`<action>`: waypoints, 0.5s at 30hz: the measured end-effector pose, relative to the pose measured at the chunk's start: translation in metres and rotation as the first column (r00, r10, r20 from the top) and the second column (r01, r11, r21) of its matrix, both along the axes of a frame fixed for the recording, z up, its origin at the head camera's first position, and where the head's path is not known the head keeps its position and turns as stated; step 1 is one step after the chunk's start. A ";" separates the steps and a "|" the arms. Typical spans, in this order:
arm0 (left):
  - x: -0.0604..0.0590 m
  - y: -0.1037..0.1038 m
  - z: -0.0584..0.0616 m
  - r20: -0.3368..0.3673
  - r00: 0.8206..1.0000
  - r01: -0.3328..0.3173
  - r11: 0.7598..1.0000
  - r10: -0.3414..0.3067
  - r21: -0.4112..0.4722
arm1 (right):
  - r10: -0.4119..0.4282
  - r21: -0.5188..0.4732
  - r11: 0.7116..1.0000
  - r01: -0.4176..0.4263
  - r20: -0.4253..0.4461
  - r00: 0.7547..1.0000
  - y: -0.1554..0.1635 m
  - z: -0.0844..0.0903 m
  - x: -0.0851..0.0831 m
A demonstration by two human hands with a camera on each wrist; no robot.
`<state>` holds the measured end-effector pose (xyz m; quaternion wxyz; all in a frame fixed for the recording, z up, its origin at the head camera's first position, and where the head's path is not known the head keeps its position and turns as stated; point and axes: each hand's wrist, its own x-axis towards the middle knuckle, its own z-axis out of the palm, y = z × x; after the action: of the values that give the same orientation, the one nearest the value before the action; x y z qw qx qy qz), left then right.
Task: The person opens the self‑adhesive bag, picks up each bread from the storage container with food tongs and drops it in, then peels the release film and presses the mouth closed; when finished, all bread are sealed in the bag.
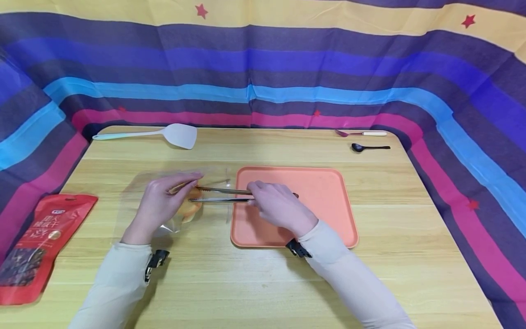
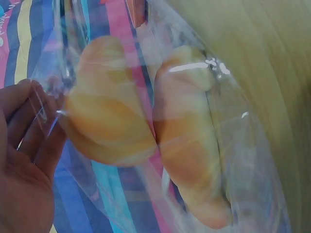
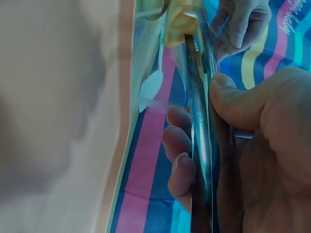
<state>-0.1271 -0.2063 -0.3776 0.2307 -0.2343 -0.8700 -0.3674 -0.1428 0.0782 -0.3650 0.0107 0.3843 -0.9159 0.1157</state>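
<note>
My left hand (image 1: 162, 201) pinches the edge of a clear plastic bag (image 2: 257, 160) on the left half of the table. Two golden bread rolls (image 2: 109, 111), shaped like croissants, show through the plastic in the left wrist view. My right hand (image 1: 281, 205) grips metal tongs (image 3: 200, 121), thumb on one arm and fingers on the other. The tongs reach left into the bag's mouth, their tips at a roll (image 1: 191, 211); whether they clamp it I cannot tell. Part of the bread lies hidden behind my left hand in the head view.
Beneath the right hand lies a pink tray (image 1: 324, 214). A red snack pouch (image 1: 45, 242) rests at the left edge. Along the back are a white spatula (image 1: 181, 135), a fork (image 1: 365, 133) and a black spoon (image 1: 367, 147). Striped cloth (image 1: 255, 59) surrounds the table's back and sides.
</note>
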 end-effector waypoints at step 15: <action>0.000 0.004 0.000 0.042 0.998 0.049 0.998 -0.051 0.046 | 0.001 0.017 1.000 -0.001 0.018 1.000 -0.008 -0.001 -0.007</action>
<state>-0.1268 -0.2028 -0.3780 0.2077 -0.2427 -0.8602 -0.3976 -0.1495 0.0699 -0.3660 -0.0008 0.3839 -0.9166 0.1113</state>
